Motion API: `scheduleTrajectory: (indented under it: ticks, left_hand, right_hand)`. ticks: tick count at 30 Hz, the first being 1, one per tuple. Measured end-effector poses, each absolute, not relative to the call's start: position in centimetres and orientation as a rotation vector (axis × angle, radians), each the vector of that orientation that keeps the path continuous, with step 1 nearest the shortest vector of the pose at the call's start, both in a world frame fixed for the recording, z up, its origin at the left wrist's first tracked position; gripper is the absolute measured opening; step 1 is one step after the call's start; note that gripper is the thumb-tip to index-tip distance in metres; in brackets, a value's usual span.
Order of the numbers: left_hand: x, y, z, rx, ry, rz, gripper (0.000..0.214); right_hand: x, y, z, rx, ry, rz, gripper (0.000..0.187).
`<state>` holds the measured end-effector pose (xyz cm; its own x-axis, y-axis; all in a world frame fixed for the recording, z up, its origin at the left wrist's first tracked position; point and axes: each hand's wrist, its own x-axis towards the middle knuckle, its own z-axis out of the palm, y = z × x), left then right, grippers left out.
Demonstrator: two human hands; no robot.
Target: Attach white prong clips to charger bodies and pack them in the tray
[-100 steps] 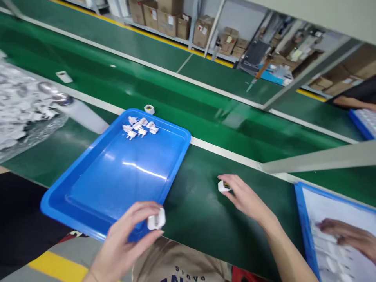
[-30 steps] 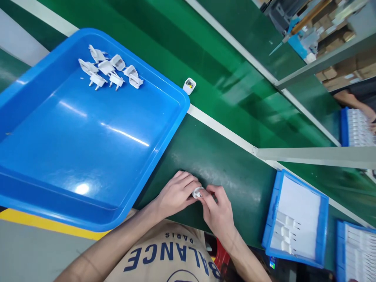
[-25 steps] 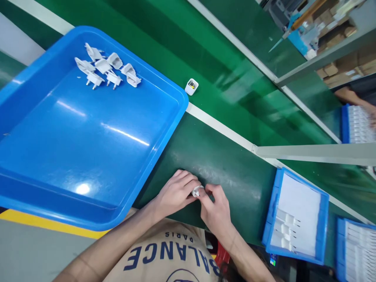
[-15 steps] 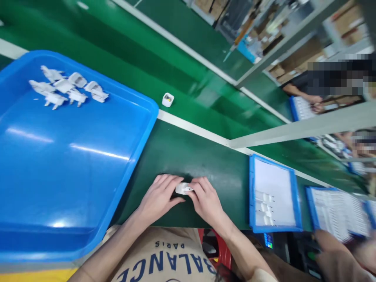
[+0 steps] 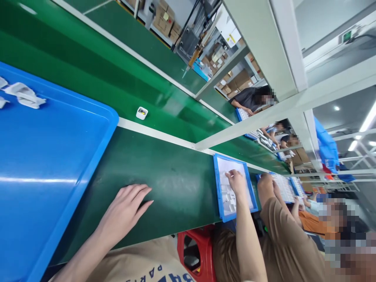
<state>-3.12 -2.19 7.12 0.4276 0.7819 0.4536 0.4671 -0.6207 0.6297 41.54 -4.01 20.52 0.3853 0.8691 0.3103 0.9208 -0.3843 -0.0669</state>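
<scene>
My left hand [image 5: 127,209] lies on the dark green table with its fingers stretched out and nothing in them. Over the small blue tray [image 5: 217,192] at the right, my right hand [image 5: 235,182] pinches a small white plastic part [image 5: 226,174], mostly hidden by the fingers. Several similar white parts [image 5: 229,197] lie in a row on the tray's white lining, just below that hand.
A large blue bin [image 5: 96,113] with several white plastic housings [image 5: 25,94] takes up the left. One white housing [image 5: 141,113] stands on the green strip beyond the white rail [image 5: 152,134]. A co-worker's arm [image 5: 272,199] is close on the right. A white post [image 5: 211,143] rises behind the tray.
My hands have parted. The right one has carried the white part from the middle of the table to the small tray; the left has opened and stayed behind. The view has turned right.
</scene>
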Motion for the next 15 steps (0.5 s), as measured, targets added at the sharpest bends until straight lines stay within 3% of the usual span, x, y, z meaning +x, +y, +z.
scheduleTrajectory:
  ticks: [5, 10, 15]
  left_hand:
    - [-2.8, -2.6, 7.6, 2.212, 1.094, 0.994, 0.019]
    - [-2.0, -2.5, 8.3, 2.223, 1.166, 0.902, 0.015]
    - [-3.3, -4.1, 11.3, 2.221, 1.131, 0.938, 0.016]
  right_hand:
    - [39.9, -3.9, 20.1, -2.179, -1.606, -0.458, 0.061]
    - [34.5, -0.8, 18.0, -1.785, -1.698, -0.442, 0.038]
    - [25.7, 6.3, 15.5, -1.385, -1.96, -0.28, 0.039]
